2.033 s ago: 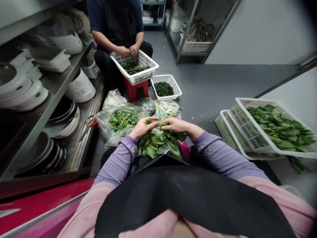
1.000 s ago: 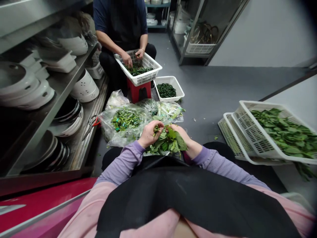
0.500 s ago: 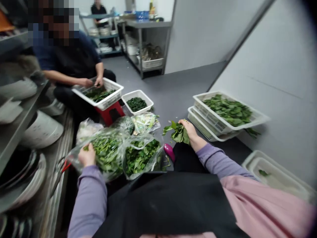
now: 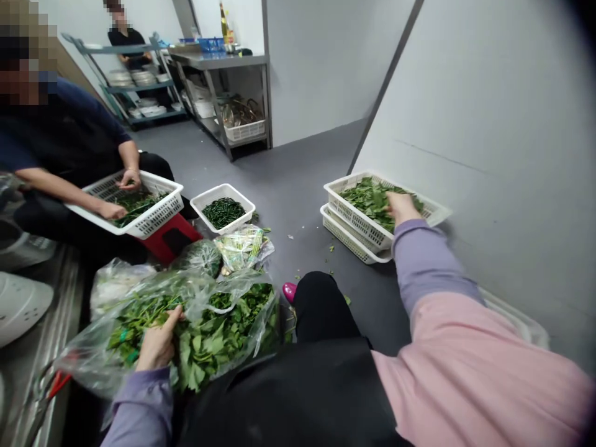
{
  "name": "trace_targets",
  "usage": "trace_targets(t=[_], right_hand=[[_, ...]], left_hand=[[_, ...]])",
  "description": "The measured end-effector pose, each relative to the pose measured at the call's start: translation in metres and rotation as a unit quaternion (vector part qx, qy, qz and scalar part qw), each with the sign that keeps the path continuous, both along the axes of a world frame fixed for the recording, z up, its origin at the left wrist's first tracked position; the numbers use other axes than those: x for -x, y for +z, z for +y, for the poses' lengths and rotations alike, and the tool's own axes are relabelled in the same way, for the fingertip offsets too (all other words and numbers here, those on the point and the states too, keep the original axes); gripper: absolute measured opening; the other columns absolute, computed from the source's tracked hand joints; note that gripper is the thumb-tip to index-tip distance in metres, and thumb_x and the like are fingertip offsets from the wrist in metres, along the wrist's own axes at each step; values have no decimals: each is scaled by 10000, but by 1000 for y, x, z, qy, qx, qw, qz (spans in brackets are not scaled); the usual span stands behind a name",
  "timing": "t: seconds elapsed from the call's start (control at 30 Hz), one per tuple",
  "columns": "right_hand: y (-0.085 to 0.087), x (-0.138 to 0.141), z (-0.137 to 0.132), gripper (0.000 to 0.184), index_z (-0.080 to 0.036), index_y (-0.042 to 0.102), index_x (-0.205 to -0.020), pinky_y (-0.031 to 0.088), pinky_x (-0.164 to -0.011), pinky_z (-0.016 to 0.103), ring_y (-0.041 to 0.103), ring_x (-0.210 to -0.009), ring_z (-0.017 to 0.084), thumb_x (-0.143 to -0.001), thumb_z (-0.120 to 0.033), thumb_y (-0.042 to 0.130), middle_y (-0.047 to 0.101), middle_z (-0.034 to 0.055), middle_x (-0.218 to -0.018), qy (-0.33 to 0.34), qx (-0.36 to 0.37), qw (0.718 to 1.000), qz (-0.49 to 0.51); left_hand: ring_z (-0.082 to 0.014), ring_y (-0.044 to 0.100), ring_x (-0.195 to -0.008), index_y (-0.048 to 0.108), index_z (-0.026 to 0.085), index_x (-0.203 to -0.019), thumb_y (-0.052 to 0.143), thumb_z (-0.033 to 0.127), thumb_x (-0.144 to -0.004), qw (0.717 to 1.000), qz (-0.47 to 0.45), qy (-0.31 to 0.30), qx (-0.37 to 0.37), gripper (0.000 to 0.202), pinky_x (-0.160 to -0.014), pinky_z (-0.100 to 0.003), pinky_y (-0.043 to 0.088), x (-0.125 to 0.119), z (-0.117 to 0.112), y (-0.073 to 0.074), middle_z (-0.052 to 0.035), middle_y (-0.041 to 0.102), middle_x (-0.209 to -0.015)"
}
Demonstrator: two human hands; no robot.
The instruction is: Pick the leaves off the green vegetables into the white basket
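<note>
My left hand (image 4: 157, 345) reaches into a clear plastic bag (image 4: 95, 363) in front of my lap. Its fingers are curled round stalks of the leafy greens (image 4: 218, 332) inside. My right arm stretches out to the right. My right hand (image 4: 399, 207) lies on the picked green leaves (image 4: 365, 197) in the upper white basket (image 4: 357, 226), which is stacked on a second one (image 4: 342, 241) by the wall. Its fingers are buried in the leaves, so their grip is hidden.
A co-worker sits at the left with both hands in a white basket (image 4: 156, 214) on a red stool (image 4: 168, 239). A small basket (image 4: 201, 201) of dark green pieces and more bagged vegetables (image 4: 242, 247) lie on the floor. Red-handled scissors (image 4: 54, 385) rest at the lower left.
My right hand carried a bunch of leaves from in front of me over to the white basket on the right. My left hand dropped into the bag of greens. The view swung right.
</note>
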State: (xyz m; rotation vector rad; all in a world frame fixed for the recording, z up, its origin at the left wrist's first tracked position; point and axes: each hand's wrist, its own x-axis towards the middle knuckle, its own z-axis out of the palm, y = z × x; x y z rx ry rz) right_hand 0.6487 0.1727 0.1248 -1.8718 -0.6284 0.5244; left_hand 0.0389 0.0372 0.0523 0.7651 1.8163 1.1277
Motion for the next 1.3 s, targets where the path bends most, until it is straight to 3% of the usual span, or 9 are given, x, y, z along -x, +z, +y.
trace_targets(t=[0.07, 0.13, 0.27, 0.33, 0.43, 0.63, 0.87, 1.07, 1.3], right_hand=[[-29, 61, 4, 167, -99, 628, -808, 388, -485, 238, 460, -467, 92, -729, -217, 540, 546, 12, -557, 78, 16, 997, -1], [-54, 149, -3, 173, -119, 658, -814, 417, -550, 250, 500, -511, 96, -707, -195, 546, 607, 26, -634, 250, 2, 968, -32], [-68, 332, -61, 176, -195, 698, -817, 440, -770, 304, 596, -754, 156, -736, -245, 550, 679, 35, -812, 588, -89, 798, -100], [-67, 395, -94, 182, -208, 698, -855, 426, -804, 299, 592, -825, 163, -765, -264, 550, 678, 43, -883, 664, -108, 732, -109], [-69, 447, -120, 198, -200, 677, -910, 424, -735, 285, 563, -746, 149, -747, -291, 610, 660, 39, -852, 698, -57, 701, -136], [-78, 470, -124, 216, -186, 679, -910, 431, -766, 302, 543, -796, 163, -718, -273, 634, 620, 55, -879, 652, -102, 737, -150], [-73, 472, -122, 194, -143, 666, -714, 422, -641, 263, 531, -641, 130, -698, -321, 591, 623, 19, -693, 607, -59, 792, 28], [-81, 462, -131, 276, -145, 671, -785, 406, -557, 238, 487, -566, 93, -628, -372, 663, 603, -7, -654, 553, -6, 810, 194], [-76, 454, -116, 260, -186, 580, -790, 472, -590, 223, 547, -606, 79, -648, -374, 690, 590, -29, -706, 449, -10, 835, 318]], left_hand=[[-114, 530, -552, 571, 169, -614, 797, 459, -407, 994, -106, -8, 5, 422, -535, -235, 442, -13, -2, 4, 38, 577, -584], [-104, 539, -579, 572, 157, -659, 821, 434, -401, 985, -173, -22, -11, 453, -569, -226, 442, -24, -4, 7, 26, 596, -629], [-101, 554, -616, 562, 150, -703, 800, 397, -504, 959, -268, -57, -65, 396, -648, -246, 451, -27, -7, -2, 15, 607, -672], [-103, 565, -648, 562, 144, -707, 799, 372, -522, 940, -324, -63, -82, 378, -694, -257, 454, -23, -10, -8, 12, 610, -689], [-112, 572, -670, 587, 136, -755, 802, 356, -533, 915, -384, -72, -96, 380, -703, -263, 443, -17, -18, -12, 13, 597, -677], [-126, 588, -736, 641, 119, -828, 803, 325, -556, 898, -415, -85, -120, 377, -768, -265, 422, -11, -25, -11, -6, 628, -716], [-149, 613, -756, 655, 126, -916, 805, 254, -562, 874, -445, -135, -143, 405, -823, -310, 420, -7, -23, -11, -36, 674, -792], [-108, 584, -688, 629, 112, -820, 782, 288, -591, 906, -361, -123, -183, 327, -744, -269, 430, -12, -26, -15, -20, 654, -771], [-100, 545, -572, 506, 155, -817, 703, 401, -670, 939, -257, -27, -229, 347, -624, -257, 439, -3, -24, -15, 25, 580, -623]])
